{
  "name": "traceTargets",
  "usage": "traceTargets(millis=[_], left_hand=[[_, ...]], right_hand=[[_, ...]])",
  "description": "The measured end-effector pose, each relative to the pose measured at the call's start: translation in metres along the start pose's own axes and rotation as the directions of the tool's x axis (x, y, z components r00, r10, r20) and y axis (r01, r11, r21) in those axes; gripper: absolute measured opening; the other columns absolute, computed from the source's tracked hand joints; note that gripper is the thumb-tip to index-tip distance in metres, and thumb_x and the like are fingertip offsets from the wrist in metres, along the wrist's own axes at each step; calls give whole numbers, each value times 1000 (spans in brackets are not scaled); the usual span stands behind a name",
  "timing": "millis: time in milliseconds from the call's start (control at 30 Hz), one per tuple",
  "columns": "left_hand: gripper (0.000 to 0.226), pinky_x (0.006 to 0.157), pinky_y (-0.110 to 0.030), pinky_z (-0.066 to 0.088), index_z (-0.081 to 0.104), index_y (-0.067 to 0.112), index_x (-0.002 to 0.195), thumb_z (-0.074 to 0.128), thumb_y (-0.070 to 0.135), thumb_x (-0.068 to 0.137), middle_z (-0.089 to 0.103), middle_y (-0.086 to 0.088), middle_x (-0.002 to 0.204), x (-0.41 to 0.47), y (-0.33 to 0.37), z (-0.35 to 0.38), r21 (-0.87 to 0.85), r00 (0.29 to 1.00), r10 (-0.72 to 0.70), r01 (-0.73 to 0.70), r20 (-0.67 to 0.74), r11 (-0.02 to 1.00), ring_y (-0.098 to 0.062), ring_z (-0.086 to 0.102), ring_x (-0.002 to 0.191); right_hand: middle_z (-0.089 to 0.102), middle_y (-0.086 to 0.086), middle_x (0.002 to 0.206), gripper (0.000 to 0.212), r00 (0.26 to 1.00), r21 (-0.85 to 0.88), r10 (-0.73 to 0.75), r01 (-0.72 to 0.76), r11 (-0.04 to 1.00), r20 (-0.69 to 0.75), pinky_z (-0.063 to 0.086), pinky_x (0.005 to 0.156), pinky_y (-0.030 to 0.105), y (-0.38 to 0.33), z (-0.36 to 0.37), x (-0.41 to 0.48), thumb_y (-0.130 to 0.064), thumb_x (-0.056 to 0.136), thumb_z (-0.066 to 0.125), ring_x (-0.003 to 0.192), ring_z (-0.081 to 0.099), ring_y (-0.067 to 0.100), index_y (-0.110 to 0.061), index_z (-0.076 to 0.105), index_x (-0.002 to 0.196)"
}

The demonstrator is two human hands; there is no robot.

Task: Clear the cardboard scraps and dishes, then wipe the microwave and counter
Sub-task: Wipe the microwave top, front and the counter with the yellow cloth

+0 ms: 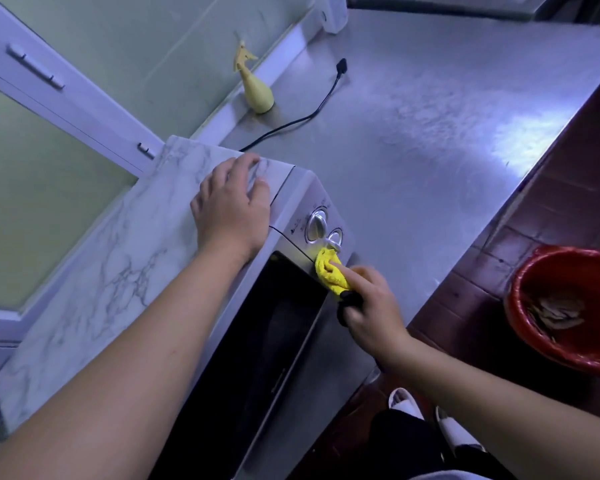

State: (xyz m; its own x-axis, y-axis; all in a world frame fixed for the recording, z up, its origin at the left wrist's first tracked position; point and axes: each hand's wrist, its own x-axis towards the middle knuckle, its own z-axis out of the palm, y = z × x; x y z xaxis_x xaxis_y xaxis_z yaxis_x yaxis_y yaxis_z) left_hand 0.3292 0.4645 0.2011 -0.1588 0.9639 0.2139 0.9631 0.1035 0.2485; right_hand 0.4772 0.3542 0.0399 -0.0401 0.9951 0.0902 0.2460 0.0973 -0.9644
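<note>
**Head view: cloth pressed to the microwave's control panel**

Our left hand (231, 206) lies flat and spread on the marbled top of the microwave (84, 289), near its right front corner. Our right hand (371, 306) grips a yellow cloth (329, 271) with curled fingers. The index finger is stretched out, pressing the cloth against the front panel just below the lower of two knobs (317, 225). Something dark shows under those fingers; we cannot tell what. The microwave stands on the steel counter (413, 116), its dark door (257, 341) closed. Farther back, by the wall, a yellow bottle (257, 93) stands upright, with a black cord (291, 123) lying loose beside it. On the floor to our right sits a red bin (568, 344) with cardboard scraps (555, 313) inside.
</note>
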Motion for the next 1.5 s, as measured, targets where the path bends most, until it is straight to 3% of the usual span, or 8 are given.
traceTargets(millis=[200, 567, 767, 900, 1033, 1233, 1333, 1500], left_hand=[[33, 108, -41, 26, 53, 40, 130, 43, 45, 99, 48, 9, 143, 3, -2, 1, -7, 1000, -12, 11, -11, 1000, -21, 39, 133], [36, 110, -41, 26, 51, 38, 133, 41, 44, 98, 46, 12, 145, 3, -4, 3, 20, 1000, 7, -7, -6, 1000, -18, 37, 134], [35, 109, -42, 26, 50, 40, 131, 41, 43, 98, 45, 12, 145, 2, -3, 1, 18, 1000, 3, -3, 9, 1000, -19, 37, 133], [34, 109, -42, 26, 50, 40, 131, 41, 42, 98, 45, 11, 144, 1, -1, -1, 23, 1000, 1, -1, 17, 1000, -20, 37, 133], [33, 108, -42, 25, 50, 41, 130, 41, 40, 98, 45, 10, 144, 1, -1, -1, 18, 1000, -2, 1, 18, 1000, -20, 37, 133], [33, 109, -42, 24, 50, 42, 129, 40, 43, 97, 45, 11, 144, 1, -2, 0, 2, 1000, -10, 10, 19, 1000, -19, 37, 133], [33, 109, -41, 24, 50, 42, 128, 40, 45, 97, 45, 11, 144, 2, -3, 0, -1, 1000, -6, 6, 12, 1000, -18, 37, 133], [35, 108, -40, 23, 50, 41, 131, 41, 43, 98, 45, 11, 145, 2, -4, 0, -4, 1000, -10, 10, 18, 1000, -19, 36, 134]], right_hand=[[58, 7, 133, 71, 890, -29, -373, 379, 925, -261, 44, 100, 38, -77, -2, 13, 4, 69, 49, 116, 52, 36, -12, 60, 136], [47, 5, 141, 51, 694, -295, -550, 465, 835, -464, 42, 105, 43, -37, 62, 34, -33, 101, 39, 118, 48, 29, -8, 46, 144], [49, 4, 138, 64, 798, -327, -503, 403, 855, -331, 39, 103, 30, 21, 46, 23, -8, 79, 59, 110, 50, 29, -7, 46, 142], [59, 5, 131, 74, 944, -280, -257, 194, 940, -207, 56, 76, 39, 52, 35, 3, 3, 64, 66, 105, 48, 27, -5, 56, 137], [61, 4, 122, 67, 1000, -167, 5, -9, 986, -24, 49, 89, 40, 54, 18, 5, 8, 74, 61, 106, 51, 27, -11, 58, 138], [59, 22, 77, 24, 949, 487, 313, -262, 833, -25, 52, 54, 39, 17, -22, 9, 0, 73, 51, 67, 59, 24, -15, 64, 87], [65, 14, 86, 28, 949, 470, 227, -102, 877, -217, 52, 66, 18, -9, -41, 18, 4, 87, 61, 69, 64, 7, -22, 68, 93], [62, 1, 117, 62, 944, 259, -220, 283, 924, -247, 51, 91, 29, -70, -50, 59, 3, 76, 54, 109, 59, 22, -21, 57, 133]])
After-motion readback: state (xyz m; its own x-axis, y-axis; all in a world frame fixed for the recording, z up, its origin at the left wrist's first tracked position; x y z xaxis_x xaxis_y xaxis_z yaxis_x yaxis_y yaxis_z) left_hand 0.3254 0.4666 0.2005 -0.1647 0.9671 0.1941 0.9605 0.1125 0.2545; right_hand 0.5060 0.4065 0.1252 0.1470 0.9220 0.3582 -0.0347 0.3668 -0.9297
